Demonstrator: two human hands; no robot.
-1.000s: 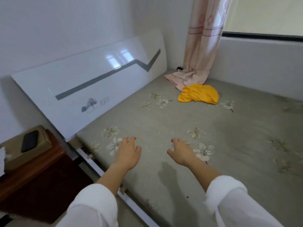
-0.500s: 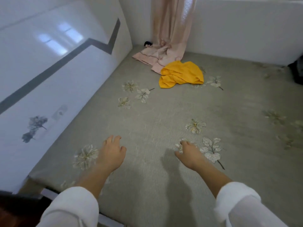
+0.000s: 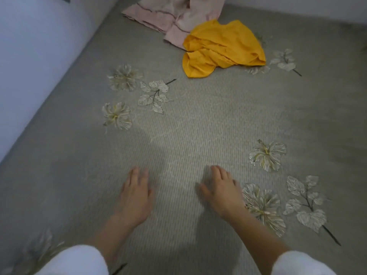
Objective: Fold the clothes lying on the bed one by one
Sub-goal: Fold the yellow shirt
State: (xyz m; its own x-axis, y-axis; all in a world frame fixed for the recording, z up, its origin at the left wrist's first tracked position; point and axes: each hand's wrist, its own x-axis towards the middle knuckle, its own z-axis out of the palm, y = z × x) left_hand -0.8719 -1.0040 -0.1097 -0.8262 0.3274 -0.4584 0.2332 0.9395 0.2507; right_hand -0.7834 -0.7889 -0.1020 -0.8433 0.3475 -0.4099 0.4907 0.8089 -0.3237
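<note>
- Two hands are out over the grey flowered bed cover (image 3: 198,120) in the lower middle of the frame, palms down, gripping nothing.
- The left hand (image 3: 135,195) has its fingers straight and close together. The right hand (image 3: 220,193) has its fingers slackly spread, thumb out to the side. I cannot tell whether either palm touches the cover.
- The yellow garment (image 3: 222,48) lies crumpled at the upper centre-right, well apart from both hands. Its far edge overlaps the pink curtain (image 3: 168,14) hem pooled on the bed.
- Compared with half a second ago, the fingers are stretched rather than loosely curled, and both hands are nearer the garment. The white headboard (image 3: 39,46) now fills only the upper left corner. The garment lies as it did.
</note>
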